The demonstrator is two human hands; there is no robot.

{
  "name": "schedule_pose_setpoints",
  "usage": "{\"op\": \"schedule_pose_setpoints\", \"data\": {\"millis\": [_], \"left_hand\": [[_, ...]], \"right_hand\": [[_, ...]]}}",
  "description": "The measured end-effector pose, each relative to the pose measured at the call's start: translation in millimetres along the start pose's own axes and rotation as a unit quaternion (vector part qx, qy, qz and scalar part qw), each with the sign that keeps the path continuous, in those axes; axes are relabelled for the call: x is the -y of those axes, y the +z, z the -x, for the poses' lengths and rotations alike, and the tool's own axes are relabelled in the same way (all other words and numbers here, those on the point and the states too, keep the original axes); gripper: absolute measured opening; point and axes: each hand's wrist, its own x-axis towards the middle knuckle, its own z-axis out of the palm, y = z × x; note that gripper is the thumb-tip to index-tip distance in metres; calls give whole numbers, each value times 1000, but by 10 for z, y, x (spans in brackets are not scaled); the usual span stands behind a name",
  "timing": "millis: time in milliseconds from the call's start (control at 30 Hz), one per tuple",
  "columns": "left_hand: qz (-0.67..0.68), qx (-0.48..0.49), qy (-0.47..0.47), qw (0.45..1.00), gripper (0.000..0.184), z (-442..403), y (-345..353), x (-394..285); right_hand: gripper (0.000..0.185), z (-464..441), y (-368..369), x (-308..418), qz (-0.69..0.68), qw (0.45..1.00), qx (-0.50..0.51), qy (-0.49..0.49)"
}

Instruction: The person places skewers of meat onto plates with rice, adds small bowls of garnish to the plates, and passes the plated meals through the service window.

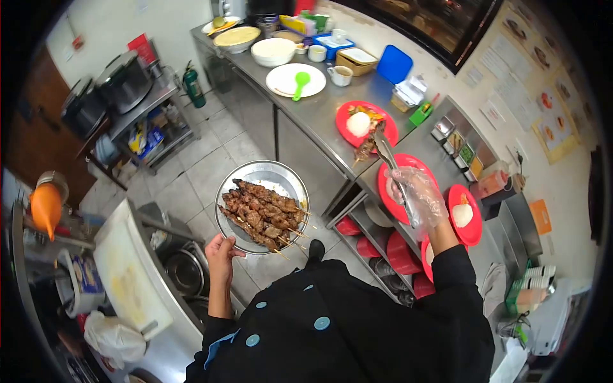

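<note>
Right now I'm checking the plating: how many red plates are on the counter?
4 red plates: the farthest one, one under the right hand, one to that hand's right, one partly hidden by the forearm. More may be hidden.

The left hand (222,252) pinches the metal tray (295,185) at its near-left rim. Right of the tray, the gloved right hand (418,195) curls closed, arm reaching forward.
</note>
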Motion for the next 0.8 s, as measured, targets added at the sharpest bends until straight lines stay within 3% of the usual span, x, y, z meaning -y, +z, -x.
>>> {"op": "schedule_pose_setpoints", "data": {"millis": [167,267,367,500,567,700,800], "left_hand": [[-10,27,-4,1000,10,-609,857,144],[-13,38,-3,999,11,-840,1177,238],[-12,41,-4,999,10,-1053,1405,357],[-21,42,-19,999,10,-1302,1644,381],[-41,44,-30,998,10,-1456,1714,365],[-75,82,-36,993,10,-1874,1754,381],[-92,114,-56,988,10,-2127,1848,325]], "right_hand": [[16,-930,-929,19,46,995,-52,67],[18,-1586,-1223,-190,39,990,-46,124],[19,-1925,-1228,-296,-2,994,-26,110],[17,-2073,-1239,-210,-24,994,9,106],[19,-2038,-1304,-193,43,995,-17,89],[18,-1768,-1187,-17,8,991,-80,108],[19,-1773,-1142,-99,49,987,-68,137]]}}
